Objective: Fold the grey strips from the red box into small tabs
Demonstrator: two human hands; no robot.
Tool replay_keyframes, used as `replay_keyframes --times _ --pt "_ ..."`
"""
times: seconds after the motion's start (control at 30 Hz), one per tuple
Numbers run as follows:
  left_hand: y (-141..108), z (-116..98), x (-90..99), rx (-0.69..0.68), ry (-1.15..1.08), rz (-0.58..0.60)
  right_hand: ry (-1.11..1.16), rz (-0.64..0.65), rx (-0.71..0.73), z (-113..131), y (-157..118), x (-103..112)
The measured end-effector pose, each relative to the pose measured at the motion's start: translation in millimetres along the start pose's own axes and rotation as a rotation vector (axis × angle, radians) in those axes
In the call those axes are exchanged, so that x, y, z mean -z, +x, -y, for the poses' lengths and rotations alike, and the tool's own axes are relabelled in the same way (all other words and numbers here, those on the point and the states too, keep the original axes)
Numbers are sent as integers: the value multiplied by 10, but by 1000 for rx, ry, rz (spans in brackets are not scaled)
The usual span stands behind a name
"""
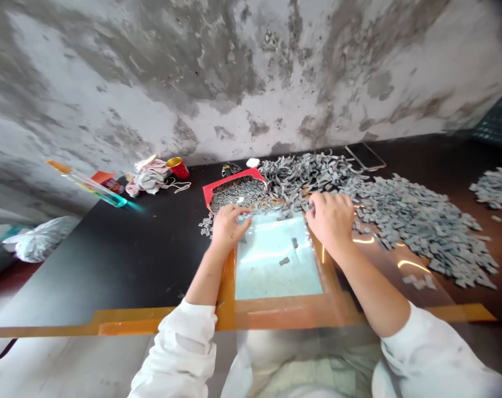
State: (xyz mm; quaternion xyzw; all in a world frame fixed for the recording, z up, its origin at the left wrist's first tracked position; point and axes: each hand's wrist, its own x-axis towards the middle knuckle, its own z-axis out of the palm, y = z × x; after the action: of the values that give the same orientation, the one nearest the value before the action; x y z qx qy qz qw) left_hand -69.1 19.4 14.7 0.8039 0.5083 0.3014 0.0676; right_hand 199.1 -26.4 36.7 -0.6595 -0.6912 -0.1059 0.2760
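Observation:
My left hand (pixel 230 228) rests at the far left corner of a pale blue rectangular window (pixel 278 265) in a clear plastic sheet edged with orange tape (pixel 230 315). Its fingers are curled, and I cannot tell whether they pinch anything. My right hand (pixel 329 219) curls downward at the window's far right corner, beside a large spread of small grey flat pieces (pixel 417 232). Its fingertips are hidden. Two small grey pieces (pixel 284 261) lie on the window. A red-rimmed tray (pixel 234 182) holding similar pieces stands just beyond my left hand.
Grey strip offcuts (pixel 301 174) heap behind the tray on the black table (pixel 110 260). Another grey pile (pixel 497 188) lies at right. At the back are a phone (pixel 365 157), a red cup (pixel 178 167), crumpled cloth (pixel 149 179) and a clear bottle (pixel 89 185). A stained wall rises behind.

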Motion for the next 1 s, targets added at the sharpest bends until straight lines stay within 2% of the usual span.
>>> replay_keyframes --times 0.07,0.1,0.2,0.27,0.37,0.5,0.63,0.87,0.93,1.0 --pt "36 218 19 -37 47 82 -10 23 -27 -93 38 2" --pt "41 300 13 -53 38 130 62 87 21 -109 42 -14" --pt "28 420 -30 -87 -30 246 394 385 321 -49 6 -102" --pt "12 425 -57 -84 -53 253 549 550 499 32 -39 -171" --pt "-3 401 -74 -79 -54 228 615 665 618 132 -104 -255" --pt "-4 380 -73 -89 -75 199 589 685 688 188 -150 -307" --pt "-7 356 -72 -80 -89 171 534 638 671 200 -147 -317" --pt "-29 314 -84 -84 -51 155 400 459 415 62 -53 -281" --pt "-35 300 -77 -85 -27 158 425 480 437 48 -51 -261" --pt "-39 289 -66 -95 -1 165 476 561 536 73 -74 -250"
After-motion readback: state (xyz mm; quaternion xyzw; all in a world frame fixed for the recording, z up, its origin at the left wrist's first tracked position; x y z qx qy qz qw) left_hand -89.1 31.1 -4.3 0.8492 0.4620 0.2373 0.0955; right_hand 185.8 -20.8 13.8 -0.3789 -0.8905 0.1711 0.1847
